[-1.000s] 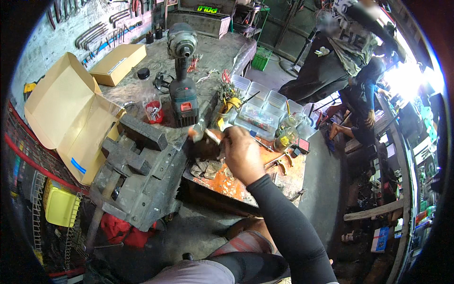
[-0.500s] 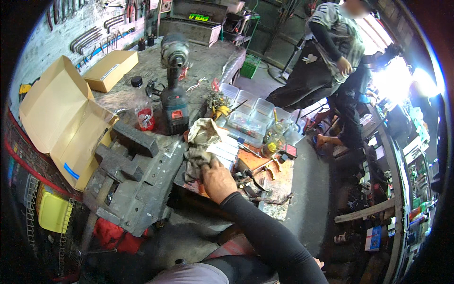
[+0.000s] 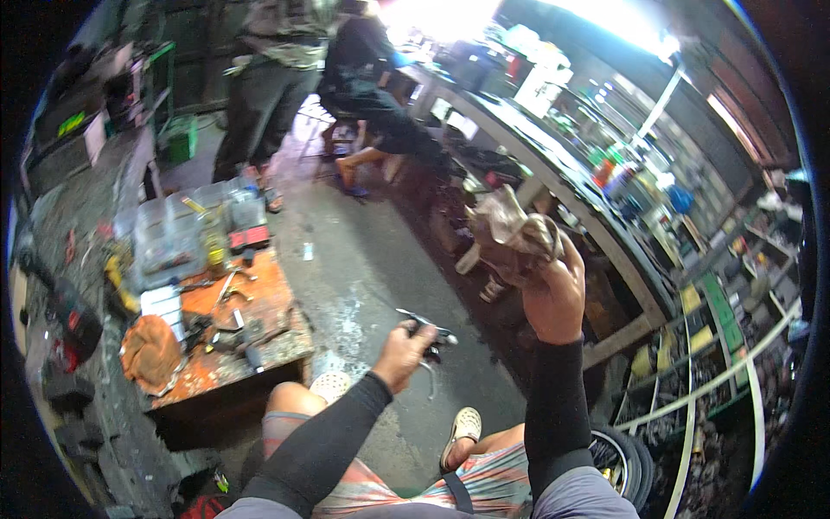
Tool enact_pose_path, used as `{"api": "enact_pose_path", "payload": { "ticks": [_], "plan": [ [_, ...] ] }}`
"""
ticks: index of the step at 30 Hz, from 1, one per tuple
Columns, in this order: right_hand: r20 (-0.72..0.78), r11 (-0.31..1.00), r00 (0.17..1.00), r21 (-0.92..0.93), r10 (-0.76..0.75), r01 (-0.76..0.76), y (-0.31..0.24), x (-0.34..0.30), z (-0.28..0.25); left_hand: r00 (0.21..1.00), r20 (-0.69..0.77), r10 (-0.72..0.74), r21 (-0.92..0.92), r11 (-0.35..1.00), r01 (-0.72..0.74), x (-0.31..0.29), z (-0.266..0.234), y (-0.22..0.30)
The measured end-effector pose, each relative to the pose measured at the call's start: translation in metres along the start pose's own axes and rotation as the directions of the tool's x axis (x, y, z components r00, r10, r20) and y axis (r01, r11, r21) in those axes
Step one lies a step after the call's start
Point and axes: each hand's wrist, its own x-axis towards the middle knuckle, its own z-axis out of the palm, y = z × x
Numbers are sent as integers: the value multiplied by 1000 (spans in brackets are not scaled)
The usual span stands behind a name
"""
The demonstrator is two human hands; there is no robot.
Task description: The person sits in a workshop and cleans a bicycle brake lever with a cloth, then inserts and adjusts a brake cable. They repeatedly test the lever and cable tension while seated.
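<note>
My left hand (image 3: 399, 355) is closed around a small black and silver metal part (image 3: 439, 336), held low over the floor in front of my knees. A thin curved piece hangs below that part; its exact kind is not clear. Raised at the right, my right hand (image 3: 555, 298) grips a crumpled grey-beige rag (image 3: 510, 229) that bunches up above the fingers. The two hands are well apart, and the rag does not touch the metal part.
At left, an orange-topped bench (image 3: 259, 298) carries tools, a bunched orange-brown cloth (image 3: 151, 353) and clear plastic organizer boxes (image 3: 164, 233). Beyond it, one person stands (image 3: 268, 95) and another sits (image 3: 367, 86). A long workbench (image 3: 519, 143) and shelves (image 3: 692, 346) line the right; a tire (image 3: 635, 471) lies near my right arm.
The view has swung right, away from the vise. My right hand has lifted the rag off the bench and carried it right. My left hand now shows, holding the metal part.
</note>
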Motion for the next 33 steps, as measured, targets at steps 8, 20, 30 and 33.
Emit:
{"api": "enact_pose_path", "payload": {
  "ticks": [8,20,30,33],
  "plan": [
    [-44,775,992,-620,122,-123,146,-174,-109,988,76,-136,-251,956,151,1,52,-37],
    [-603,933,733,58,316,-355,182,-205,-203,943,150,-299,49,954,295,17,76,-91],
    [-140,834,930,-411,340,-367,169,-237,-141,937,252,-243,568,821,60,2,88,-91],
    [-301,783,874,-399,381,-478,182,-239,-122,926,269,-263,744,668,-27,-1,87,-90]
  ]
}}
